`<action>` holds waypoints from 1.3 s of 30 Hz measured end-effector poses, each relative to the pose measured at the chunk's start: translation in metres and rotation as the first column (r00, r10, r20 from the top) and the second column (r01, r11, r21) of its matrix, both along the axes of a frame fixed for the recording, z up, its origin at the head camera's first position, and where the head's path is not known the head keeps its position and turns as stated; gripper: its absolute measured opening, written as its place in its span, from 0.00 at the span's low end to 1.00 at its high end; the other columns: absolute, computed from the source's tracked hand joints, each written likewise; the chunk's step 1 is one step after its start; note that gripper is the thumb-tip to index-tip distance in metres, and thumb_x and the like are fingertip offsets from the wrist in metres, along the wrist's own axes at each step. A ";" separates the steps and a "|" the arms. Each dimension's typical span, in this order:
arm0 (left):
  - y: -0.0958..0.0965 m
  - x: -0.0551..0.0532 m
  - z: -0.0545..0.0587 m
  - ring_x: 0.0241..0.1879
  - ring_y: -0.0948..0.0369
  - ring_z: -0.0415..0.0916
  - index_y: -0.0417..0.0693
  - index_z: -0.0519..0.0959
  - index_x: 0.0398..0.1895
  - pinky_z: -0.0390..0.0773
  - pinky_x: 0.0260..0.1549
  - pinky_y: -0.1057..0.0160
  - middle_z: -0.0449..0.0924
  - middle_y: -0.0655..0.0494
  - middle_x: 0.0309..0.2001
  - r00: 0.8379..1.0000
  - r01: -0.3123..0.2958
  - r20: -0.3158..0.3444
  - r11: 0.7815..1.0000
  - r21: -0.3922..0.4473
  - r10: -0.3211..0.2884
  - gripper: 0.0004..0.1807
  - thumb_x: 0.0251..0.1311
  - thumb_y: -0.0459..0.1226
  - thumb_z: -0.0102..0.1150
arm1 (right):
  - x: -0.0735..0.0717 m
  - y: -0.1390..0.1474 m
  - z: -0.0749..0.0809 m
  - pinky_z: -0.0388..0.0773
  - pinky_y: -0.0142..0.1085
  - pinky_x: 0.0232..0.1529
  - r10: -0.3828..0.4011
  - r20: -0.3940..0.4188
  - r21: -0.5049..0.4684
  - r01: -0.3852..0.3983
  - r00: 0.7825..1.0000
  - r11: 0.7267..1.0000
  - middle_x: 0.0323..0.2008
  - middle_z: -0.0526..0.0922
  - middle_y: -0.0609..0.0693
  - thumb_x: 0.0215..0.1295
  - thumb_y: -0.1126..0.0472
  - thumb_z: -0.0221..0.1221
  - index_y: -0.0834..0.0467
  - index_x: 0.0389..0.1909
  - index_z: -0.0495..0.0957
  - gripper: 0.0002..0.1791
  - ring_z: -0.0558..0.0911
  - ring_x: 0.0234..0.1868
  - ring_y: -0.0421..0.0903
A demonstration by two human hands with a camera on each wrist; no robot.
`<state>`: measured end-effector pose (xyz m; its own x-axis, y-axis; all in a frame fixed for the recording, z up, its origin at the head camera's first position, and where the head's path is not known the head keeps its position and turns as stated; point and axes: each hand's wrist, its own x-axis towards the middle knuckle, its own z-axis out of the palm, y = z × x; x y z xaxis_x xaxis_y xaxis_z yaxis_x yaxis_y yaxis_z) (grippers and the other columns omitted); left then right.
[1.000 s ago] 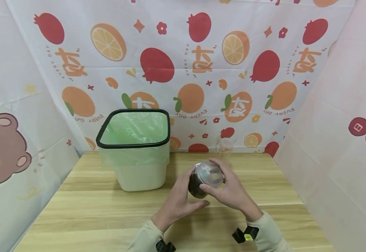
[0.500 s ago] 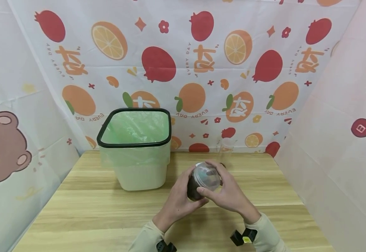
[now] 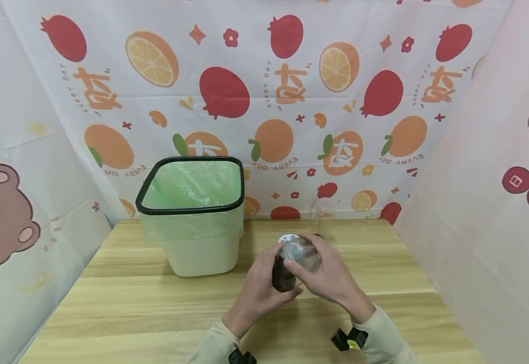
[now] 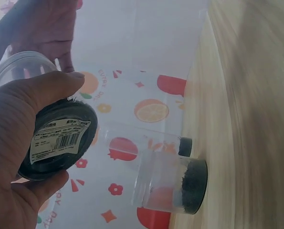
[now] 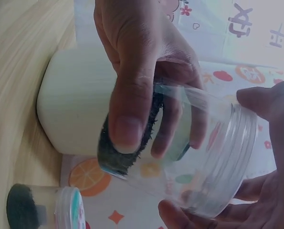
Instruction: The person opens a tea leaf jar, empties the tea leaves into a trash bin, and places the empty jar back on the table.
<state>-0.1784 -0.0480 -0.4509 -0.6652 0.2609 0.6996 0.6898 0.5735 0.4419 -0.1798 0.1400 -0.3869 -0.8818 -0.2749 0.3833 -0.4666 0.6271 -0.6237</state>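
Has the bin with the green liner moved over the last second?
No. The bin stands in the same place on the tabletop, judged against the fruit-printed backdrop behind it.

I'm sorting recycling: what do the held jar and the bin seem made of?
Held jar: probably clear, glossy plastic, possibly glass; its see-through wall shows highlights. Bin: likely smooth, matte plastic; its pale lower sides look evenly coloured.

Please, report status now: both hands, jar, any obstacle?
Left hand gripping jar by dark base. Right hand holding ribbed clear end. Jar lifted, tilted. Bin at left, another jar behind; neither seems blocking.
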 end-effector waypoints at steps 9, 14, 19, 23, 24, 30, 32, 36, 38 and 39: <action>-0.002 0.002 0.000 0.56 0.56 0.80 0.45 0.65 0.72 0.85 0.50 0.53 0.79 0.49 0.58 0.999 -0.043 0.004 0.998 -0.054 0.043 0.57 0.37 0.50 0.85 | -0.002 0.003 0.000 0.80 0.32 0.34 -0.029 0.091 -0.003 0.030 0.995 1.000 0.50 0.86 0.54 0.57 0.35 0.69 0.50 0.64 0.77 0.38 0.83 0.40 0.45; -0.006 0.001 0.004 0.55 0.55 0.83 0.47 0.69 0.71 0.86 0.47 0.52 0.83 0.50 0.57 0.997 -0.048 -0.071 0.996 -0.074 0.042 0.56 0.35 0.50 0.85 | -0.004 0.007 -0.005 0.81 0.32 0.38 0.010 0.015 0.004 -0.010 1.000 1.000 0.49 0.87 0.51 0.58 0.37 0.69 0.50 0.63 0.78 0.35 0.83 0.41 0.43; -0.009 0.002 0.010 0.54 0.57 0.84 0.46 0.71 0.70 0.87 0.47 0.55 0.83 0.52 0.58 0.997 -0.033 -0.073 0.995 -0.099 0.026 0.53 0.37 0.50 0.84 | -0.008 0.012 -0.009 0.82 0.31 0.40 0.082 -0.064 0.017 -0.081 0.995 0.997 0.47 0.87 0.52 0.59 0.42 0.69 0.55 0.65 0.77 0.36 0.84 0.41 0.42; -0.010 0.002 0.011 0.51 0.58 0.85 0.44 0.72 0.69 0.87 0.45 0.58 0.84 0.52 0.56 0.998 -0.014 -0.054 0.994 -0.106 0.008 0.52 0.37 0.49 0.83 | -0.012 0.015 -0.012 0.83 0.32 0.40 0.133 -0.085 0.024 -0.131 0.988 0.991 0.47 0.88 0.52 0.59 0.43 0.70 0.57 0.66 0.77 0.37 0.86 0.42 0.44; -0.010 0.001 0.012 0.51 0.59 0.85 0.44 0.72 0.69 0.87 0.45 0.58 0.85 0.52 0.56 0.998 -0.010 -0.055 0.994 -0.108 0.004 0.51 0.37 0.49 0.83 | -0.013 0.016 -0.013 0.83 0.32 0.40 0.138 -0.088 0.027 -0.136 0.986 0.990 0.46 0.88 0.52 0.59 0.44 0.70 0.58 0.66 0.77 0.37 0.86 0.42 0.44; -0.011 0.001 0.012 0.50 0.58 0.85 0.42 0.74 0.66 0.87 0.44 0.60 0.86 0.50 0.54 0.996 0.007 -0.092 0.992 -0.124 -0.018 0.50 0.34 0.47 0.84 | -0.012 0.019 -0.017 0.83 0.32 0.41 0.154 -0.104 0.032 -0.151 0.983 0.988 0.47 0.87 0.50 0.59 0.45 0.70 0.59 0.65 0.77 0.36 0.85 0.43 0.41; -0.011 0.000 0.012 0.49 0.58 0.85 0.42 0.74 0.66 0.87 0.43 0.60 0.86 0.50 0.54 0.995 0.014 -0.097 0.991 -0.130 -0.027 0.50 0.33 0.46 0.84 | -0.012 0.020 -0.019 0.83 0.32 0.41 0.159 -0.109 0.033 -0.156 0.981 0.987 0.48 0.87 0.50 0.59 0.46 0.70 0.59 0.65 0.77 0.36 0.85 0.43 0.40; -0.012 0.000 0.012 0.44 0.64 0.84 0.44 0.74 0.65 0.86 0.38 0.65 0.87 0.54 0.49 0.997 0.045 -0.063 0.990 -0.136 -0.054 0.49 0.34 0.46 0.84 | -0.011 0.023 -0.020 0.83 0.36 0.44 0.170 -0.135 0.068 -0.162 0.976 0.984 0.52 0.86 0.49 0.57 0.45 0.72 0.56 0.66 0.77 0.37 0.85 0.46 0.42; -0.013 0.000 0.012 0.42 0.66 0.83 0.46 0.73 0.66 0.85 0.36 0.67 0.87 0.56 0.47 0.997 0.065 -0.041 0.990 -0.128 -0.070 0.49 0.34 0.47 0.84 | -0.011 0.024 -0.018 0.83 0.39 0.46 0.180 -0.141 0.088 -0.168 0.974 0.982 0.55 0.85 0.49 0.55 0.44 0.73 0.53 0.66 0.77 0.38 0.84 0.49 0.44; -0.014 0.000 0.012 0.41 0.67 0.83 0.46 0.73 0.66 0.84 0.36 0.67 0.87 0.57 0.47 0.996 0.078 -0.027 0.990 -0.121 -0.081 0.49 0.34 0.47 0.84 | -0.010 0.025 -0.017 0.83 0.41 0.48 0.189 -0.143 0.096 -0.177 0.971 0.980 0.57 0.84 0.49 0.55 0.44 0.73 0.52 0.67 0.76 0.39 0.84 0.51 0.44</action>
